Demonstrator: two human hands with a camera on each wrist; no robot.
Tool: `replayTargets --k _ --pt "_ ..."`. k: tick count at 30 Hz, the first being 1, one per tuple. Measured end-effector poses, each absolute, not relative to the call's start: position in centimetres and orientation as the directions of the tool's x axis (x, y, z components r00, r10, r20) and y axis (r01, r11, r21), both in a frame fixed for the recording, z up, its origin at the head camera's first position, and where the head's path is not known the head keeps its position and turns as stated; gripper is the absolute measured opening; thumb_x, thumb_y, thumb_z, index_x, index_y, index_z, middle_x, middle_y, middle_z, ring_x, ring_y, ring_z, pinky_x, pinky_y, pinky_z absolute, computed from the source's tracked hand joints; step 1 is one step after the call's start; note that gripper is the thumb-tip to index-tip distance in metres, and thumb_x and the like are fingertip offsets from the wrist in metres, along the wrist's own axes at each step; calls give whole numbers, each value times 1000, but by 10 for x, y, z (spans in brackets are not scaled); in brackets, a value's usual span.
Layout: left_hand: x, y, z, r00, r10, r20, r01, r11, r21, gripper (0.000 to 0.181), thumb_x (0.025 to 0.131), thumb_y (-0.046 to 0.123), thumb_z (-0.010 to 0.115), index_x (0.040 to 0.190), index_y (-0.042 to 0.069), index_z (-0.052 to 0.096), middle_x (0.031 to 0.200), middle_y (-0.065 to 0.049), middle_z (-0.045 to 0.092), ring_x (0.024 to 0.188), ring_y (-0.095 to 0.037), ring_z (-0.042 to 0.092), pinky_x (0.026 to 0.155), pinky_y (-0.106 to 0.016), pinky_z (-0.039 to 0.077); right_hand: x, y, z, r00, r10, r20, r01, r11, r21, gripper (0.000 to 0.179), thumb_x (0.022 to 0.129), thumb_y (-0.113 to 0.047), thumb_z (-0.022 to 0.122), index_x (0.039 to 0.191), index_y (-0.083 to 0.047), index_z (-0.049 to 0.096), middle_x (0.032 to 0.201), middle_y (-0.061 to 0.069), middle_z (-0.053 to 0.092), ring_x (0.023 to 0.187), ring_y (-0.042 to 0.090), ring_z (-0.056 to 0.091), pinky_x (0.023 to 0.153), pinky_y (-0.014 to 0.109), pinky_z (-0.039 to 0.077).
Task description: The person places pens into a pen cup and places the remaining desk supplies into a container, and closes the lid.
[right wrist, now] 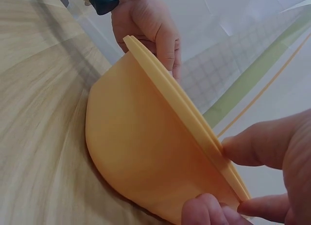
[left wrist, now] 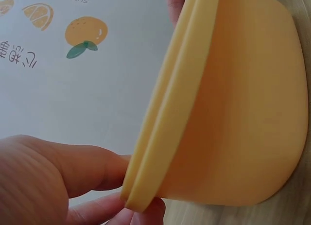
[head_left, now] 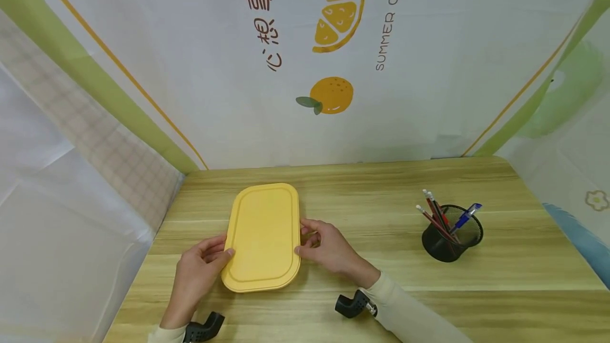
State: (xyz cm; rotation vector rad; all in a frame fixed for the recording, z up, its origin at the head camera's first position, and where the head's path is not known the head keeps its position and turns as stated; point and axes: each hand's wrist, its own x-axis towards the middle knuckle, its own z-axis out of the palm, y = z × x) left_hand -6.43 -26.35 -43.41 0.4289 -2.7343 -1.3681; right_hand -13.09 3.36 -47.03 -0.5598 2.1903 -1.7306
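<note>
A yellow lidded plastic box [head_left: 263, 232] stands on the wooden table, left of the middle. Its flat lid has rounded corners and a raised border line. My left hand [head_left: 199, 273] grips the lid's rim on the left side, thumb on top and fingers beneath. On the opposite side, my right hand [head_left: 331, 247] pinches the rim [right wrist: 194, 123] the same way. Both wrist views show the box body [left wrist: 243, 103] narrowing toward its base, with the lid seated on it. What is inside the box is hidden.
A black mesh pen holder [head_left: 445, 245] with several pencils and a blue pen [head_left: 466, 218] stands on the right part of the wooden table [head_left: 362, 195]. Behind the table hangs a white cloth [head_left: 410, 105] printed with oranges.
</note>
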Motion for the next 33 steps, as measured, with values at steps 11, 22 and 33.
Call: replayTargets --k 11,22,33 --pt "-69 -265 -437 -959 -269 -92 -238 581 779 45 100 30 75 139 9 68 124 -14 74 110 -22 70 79 -16 54 -133 33 -471 -881 -473 11 -136 230 -964 72 94 -15 77 156 5 45 123 12 64 90 13 62 75 20 53" --pt "-74 -264 -437 -967 -233 -102 -224 587 778 48 100 32 75 141 8 66 126 -16 73 108 -23 72 76 -18 55 -132 38 -470 -883 -468 21 -152 243 -958 71 97 -20 75 157 3 45 124 12 65 92 14 63 79 21 53" --pt "-65 -255 -432 -983 -137 120 -43 815 577 55 101 33 73 145 2 60 142 -25 63 127 -44 63 97 -59 57 -119 67 -463 -881 -436 185 -432 580 -690 73 94 -57 71 155 -19 55 155 3 54 139 28 56 104 54 52"
